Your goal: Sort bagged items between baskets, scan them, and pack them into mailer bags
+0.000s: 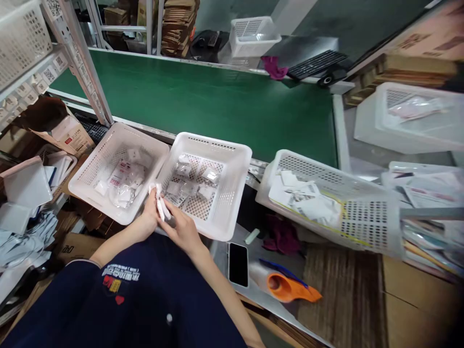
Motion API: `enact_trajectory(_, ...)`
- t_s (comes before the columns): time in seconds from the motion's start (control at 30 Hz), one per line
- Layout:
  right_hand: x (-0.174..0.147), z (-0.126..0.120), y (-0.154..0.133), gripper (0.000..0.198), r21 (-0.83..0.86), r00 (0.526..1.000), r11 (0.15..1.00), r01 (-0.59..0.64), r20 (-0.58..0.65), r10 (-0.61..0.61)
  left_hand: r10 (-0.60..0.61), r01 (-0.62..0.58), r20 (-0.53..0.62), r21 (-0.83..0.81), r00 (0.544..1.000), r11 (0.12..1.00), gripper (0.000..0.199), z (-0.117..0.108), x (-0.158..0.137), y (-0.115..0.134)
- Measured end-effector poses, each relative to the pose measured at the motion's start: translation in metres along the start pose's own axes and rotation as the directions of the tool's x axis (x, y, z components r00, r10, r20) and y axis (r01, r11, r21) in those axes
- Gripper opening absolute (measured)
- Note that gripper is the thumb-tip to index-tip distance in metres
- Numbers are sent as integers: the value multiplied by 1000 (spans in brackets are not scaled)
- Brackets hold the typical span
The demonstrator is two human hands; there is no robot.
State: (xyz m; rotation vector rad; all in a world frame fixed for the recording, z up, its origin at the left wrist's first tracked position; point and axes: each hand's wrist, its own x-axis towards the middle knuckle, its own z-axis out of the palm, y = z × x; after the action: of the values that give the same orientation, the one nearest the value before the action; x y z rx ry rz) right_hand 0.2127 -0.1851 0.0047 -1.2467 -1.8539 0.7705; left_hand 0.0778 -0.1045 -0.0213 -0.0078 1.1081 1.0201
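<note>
My left hand and my right hand meet at the near edges of two white plastic baskets. Both are closed on a small white packet, crumpled and partly hidden by the fingers; what it contains I cannot tell. The left basket holds clear plastic bags with white pieces and a card with pink print. In the right basket, several small clear packets lie spread over the lattice bottom.
Behind the baskets runs a green conveyor belt. To the right, a basket of paper slips stands tilted. A phone and an orange tape dispenser lie on the metal bench. A metal rack post rises at left.
</note>
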Motion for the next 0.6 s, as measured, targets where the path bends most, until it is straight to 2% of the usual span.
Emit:
enact_trajectory(0.07,-1,-6,1,43,26,988,997,-75,-136,78,18,-21,-73,-45,997,999,33,5,0,4)
enact_trajectory(0.13,-2,-28,10,43,15,926,983,-186,-331,180,80,-88,-133,-57,988,995,23,9,-3,10)
enact_trajectory(0.2,-1,-52,23,64,-40,820,952,-304,-520,240,196,-203,-155,-27,968,979,14,11,-9,14)
enact_trajectory(0.27,2,-66,32,100,-64,738,923,-379,-623,260,340,-339,-131,36,931,940,19,12,-17,12)
enact_trajectory(0.3,5,-67,35,116,-27,731,923,-385,-619,287,410,-401,-89,103,908,910,24,11,-21,8)
enact_trajectory(0.33,7,-64,35,123,47,754,926,-375,-565,335,464,-451,-20,200,886,870,27,9,-25,2)
enact_trajectory(0.4,11,-51,30,110,243,839,899,-363,-333,429,493,-529,205,453,845,717,28,5,-33,-10)
enact_trajectory(0.47,14,-39,25,87,345,879,855,-386,-143,455,419,-616,454,629,786,474,39,0,-38,-18)
enact_trajectory(0.53,15,-41,26,79,336,861,842,-421,-143,488,333,-716,637,655,695,244,73,-6,-37,-9)
enact_trajectory(0.6,15,-56,37,89,279,805,839,-467,-259,534,327,-765,709,640,625,76,113,-13,-26,20)
